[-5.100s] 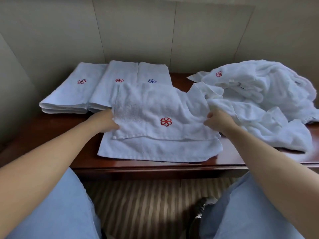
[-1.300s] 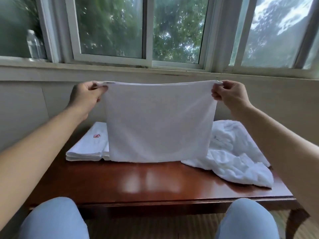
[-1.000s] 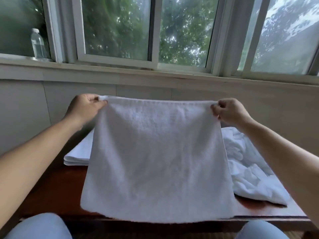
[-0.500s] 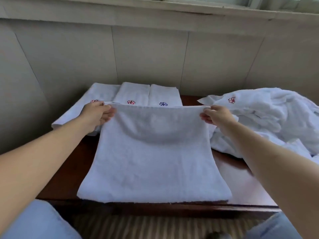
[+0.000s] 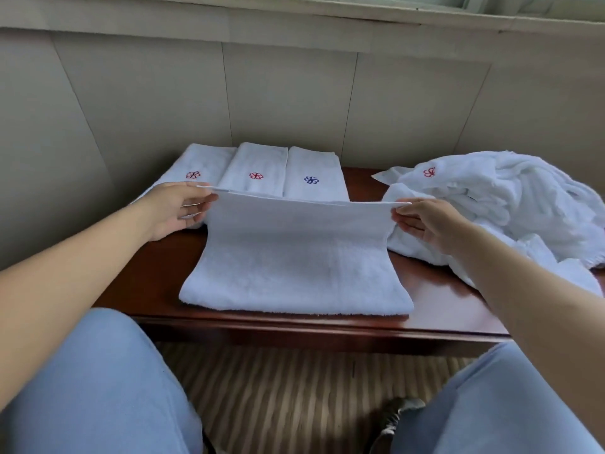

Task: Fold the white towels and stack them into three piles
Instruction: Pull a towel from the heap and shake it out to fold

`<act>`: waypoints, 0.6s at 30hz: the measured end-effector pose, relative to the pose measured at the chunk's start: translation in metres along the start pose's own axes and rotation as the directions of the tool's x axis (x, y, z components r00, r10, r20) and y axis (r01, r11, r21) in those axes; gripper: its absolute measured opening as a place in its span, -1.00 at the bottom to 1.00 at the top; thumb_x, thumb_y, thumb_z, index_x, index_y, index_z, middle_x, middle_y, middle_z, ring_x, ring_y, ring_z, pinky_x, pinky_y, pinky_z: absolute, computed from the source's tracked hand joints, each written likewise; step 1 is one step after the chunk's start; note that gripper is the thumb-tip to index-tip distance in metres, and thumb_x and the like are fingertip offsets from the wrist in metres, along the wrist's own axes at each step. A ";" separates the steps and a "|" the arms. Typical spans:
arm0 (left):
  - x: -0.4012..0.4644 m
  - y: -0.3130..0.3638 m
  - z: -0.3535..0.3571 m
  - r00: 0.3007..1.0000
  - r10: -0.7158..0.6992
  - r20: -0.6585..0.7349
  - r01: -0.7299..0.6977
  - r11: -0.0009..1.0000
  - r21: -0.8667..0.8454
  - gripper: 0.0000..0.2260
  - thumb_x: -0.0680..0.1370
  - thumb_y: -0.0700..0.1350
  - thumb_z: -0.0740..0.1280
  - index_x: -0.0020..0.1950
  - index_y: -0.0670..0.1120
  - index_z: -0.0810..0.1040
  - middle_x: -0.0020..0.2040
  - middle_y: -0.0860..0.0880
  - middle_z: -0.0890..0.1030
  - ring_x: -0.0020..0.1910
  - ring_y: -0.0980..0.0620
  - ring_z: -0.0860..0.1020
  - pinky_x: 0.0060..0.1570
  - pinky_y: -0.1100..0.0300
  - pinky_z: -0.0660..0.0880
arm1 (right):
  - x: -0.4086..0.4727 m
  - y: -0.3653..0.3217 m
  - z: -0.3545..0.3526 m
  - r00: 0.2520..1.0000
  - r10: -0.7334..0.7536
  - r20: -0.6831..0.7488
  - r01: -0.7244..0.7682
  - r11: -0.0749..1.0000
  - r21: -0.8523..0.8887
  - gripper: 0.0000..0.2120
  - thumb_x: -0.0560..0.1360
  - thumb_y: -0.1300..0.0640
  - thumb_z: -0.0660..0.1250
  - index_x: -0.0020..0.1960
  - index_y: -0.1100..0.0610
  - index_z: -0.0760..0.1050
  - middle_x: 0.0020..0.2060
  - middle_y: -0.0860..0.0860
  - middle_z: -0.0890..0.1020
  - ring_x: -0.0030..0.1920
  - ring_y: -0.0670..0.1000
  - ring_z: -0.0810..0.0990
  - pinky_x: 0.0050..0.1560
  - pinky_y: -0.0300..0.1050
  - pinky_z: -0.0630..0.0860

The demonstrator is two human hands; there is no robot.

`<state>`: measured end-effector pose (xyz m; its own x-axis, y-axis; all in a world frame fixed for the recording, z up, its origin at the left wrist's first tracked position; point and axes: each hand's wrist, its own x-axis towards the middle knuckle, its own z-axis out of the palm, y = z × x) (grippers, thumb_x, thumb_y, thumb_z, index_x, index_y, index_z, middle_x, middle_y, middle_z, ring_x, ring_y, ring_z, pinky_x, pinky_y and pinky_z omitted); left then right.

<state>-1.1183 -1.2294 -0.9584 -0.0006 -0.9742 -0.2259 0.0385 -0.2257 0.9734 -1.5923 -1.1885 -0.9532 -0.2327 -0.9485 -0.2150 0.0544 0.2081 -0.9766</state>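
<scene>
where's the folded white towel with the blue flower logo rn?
Head view: the folded white towel with the blue flower logo lies at the back of the dark wooden table, rightmost of three folded towels, beside the red-logo folded towel and behind the held towel.

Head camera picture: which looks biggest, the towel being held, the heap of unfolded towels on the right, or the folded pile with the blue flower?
1. Heap of unfolded towels, though it runs off the right edge.
2. Held towel; it is nearer the camera, so these two are close and unsure.
3. Blue-flower pile, clearly smallest; its near end is hidden.
</scene>
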 end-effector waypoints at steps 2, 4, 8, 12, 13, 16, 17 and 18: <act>-0.023 -0.005 -0.005 0.999 -0.044 0.021 0.043 0.998 0.052 -0.68 0.51 -0.03 0.52 0.23 -0.07 0.63 0.07 -0.07 0.74 -0.02 0.03 0.65 -0.02 0.16 0.58 | -0.021 0.008 -0.007 0.998 0.053 0.026 -0.052 0.999 -0.005 -0.80 0.53 0.33 0.39 0.12 0.16 0.62 -0.06 0.08 0.76 -0.09 -0.04 0.76 -0.18 -0.23 0.64; -0.042 -0.009 -0.010 0.997 -0.073 0.027 0.068 0.985 0.158 -0.67 0.49 0.04 0.53 0.18 -0.07 0.65 0.04 -0.09 0.74 0.04 0.00 0.66 0.07 0.11 0.57 | -0.040 0.016 -0.016 0.994 0.086 0.063 -0.082 0.995 -0.062 -0.77 0.50 0.23 0.43 0.16 0.16 0.60 -0.08 0.09 0.76 -0.12 -0.01 0.76 -0.22 -0.19 0.66; -0.069 -0.022 -0.017 0.996 -0.086 0.019 0.071 0.907 0.416 -0.74 0.51 -0.02 0.51 0.14 -0.11 0.69 -0.03 -0.12 0.75 0.00 -0.04 0.71 0.10 0.06 0.60 | -0.067 0.032 -0.029 0.999 0.038 0.012 -0.031 0.937 -0.348 -0.77 0.42 0.13 0.51 0.03 0.21 0.65 -0.18 0.15 0.75 -0.21 0.07 0.76 -0.29 -0.15 0.65; -0.083 -0.039 -0.013 0.979 -0.194 0.057 0.103 0.723 0.683 -0.83 0.54 -0.05 0.45 0.08 -0.08 0.69 -0.07 -0.09 0.75 -0.09 -0.01 0.73 0.00 0.08 0.61 | -0.080 0.056 -0.032 0.997 0.054 0.056 -0.007 0.781 -0.624 -0.85 0.44 0.18 0.53 -0.05 0.24 0.65 -0.23 0.17 0.74 -0.24 0.09 0.74 -0.21 -0.08 0.68; -0.084 -0.045 -0.010 0.976 -0.212 0.051 0.106 0.665 0.739 -0.86 0.56 -0.07 0.42 0.08 -0.06 0.68 -0.08 -0.09 0.75 -0.11 0.00 0.74 -0.05 0.09 0.60 | -0.083 0.063 -0.031 0.994 0.079 0.070 -0.012 0.743 -0.669 -0.85 0.45 0.19 0.53 -0.07 0.25 0.65 -0.21 0.19 0.74 -0.24 0.09 0.74 -0.19 -0.07 0.69; -0.083 -0.063 -0.003 0.971 -0.234 0.042 0.090 0.526 0.846 -0.90 0.55 -0.12 0.41 0.02 -0.03 0.70 -0.03 -0.07 0.73 -0.15 0.02 0.73 -0.16 0.13 0.56 | -0.089 0.076 -0.027 0.991 0.119 0.066 -0.029 0.661 -0.750 -0.85 0.47 0.19 0.53 -0.07 0.26 0.63 -0.20 0.20 0.73 -0.26 0.07 0.72 -0.23 -0.10 0.68; -0.082 -0.066 -0.003 0.972 -0.232 0.037 0.087 0.501 0.861 -0.90 0.53 -0.13 0.42 0.00 -0.01 0.71 -0.01 -0.06 0.72 -0.14 0.02 0.73 -0.18 0.14 0.56 | -0.089 0.078 -0.025 0.990 0.123 0.065 -0.030 0.644 -0.764 -0.84 0.47 0.19 0.53 -0.06 0.27 0.63 -0.21 0.19 0.73 -0.27 0.06 0.71 -0.28 -0.13 0.66; -0.080 -0.069 -0.004 0.972 -0.233 0.032 0.089 0.490 0.867 -0.90 0.53 -0.13 0.42 0.00 0.00 0.71 0.00 -0.05 0.71 -0.13 0.03 0.72 -0.18 0.15 0.56 | -0.090 0.079 -0.024 0.990 0.125 0.063 -0.030 0.628 -0.778 -0.84 0.48 0.19 0.53 -0.05 0.27 0.63 -0.22 0.18 0.73 -0.28 0.05 0.70 -0.32 -0.17 0.63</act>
<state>-1.1169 -1.1354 -1.0073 -0.0414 -0.8946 -0.4449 -0.8475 -0.2044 0.4898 -1.5903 -1.0813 -1.0108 -0.1621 -0.9281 -0.3352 -0.7141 0.3448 -0.6093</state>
